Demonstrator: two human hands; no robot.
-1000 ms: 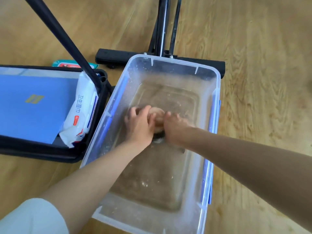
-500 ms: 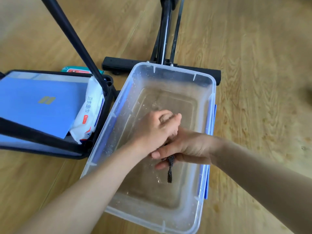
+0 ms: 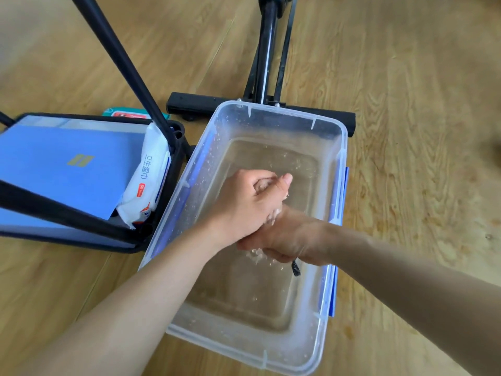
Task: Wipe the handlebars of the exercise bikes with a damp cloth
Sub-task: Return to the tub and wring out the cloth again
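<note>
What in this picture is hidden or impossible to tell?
Head view only:
- Cloth: almost wholly hidden inside the left hand and right hand; its size and colour are unclear.
- Dark strip below the right hand: too small to identify.
- Bike frame: cut off by the top edge, so no handlebars show.
- Packet behind the black tray: mostly hidden.

Your clear plastic tub [image 3: 273, 112] has blue side clips [image 3: 333, 294] and sits on pale wood-grain flooring [image 3: 406, 77]. The bike frame [image 3: 267, 50] beside it is black. The folder [image 3: 67, 169] is blue with a gold mark, the wipes pack [image 3: 147, 180] white with blue lettering and red accents.
</note>
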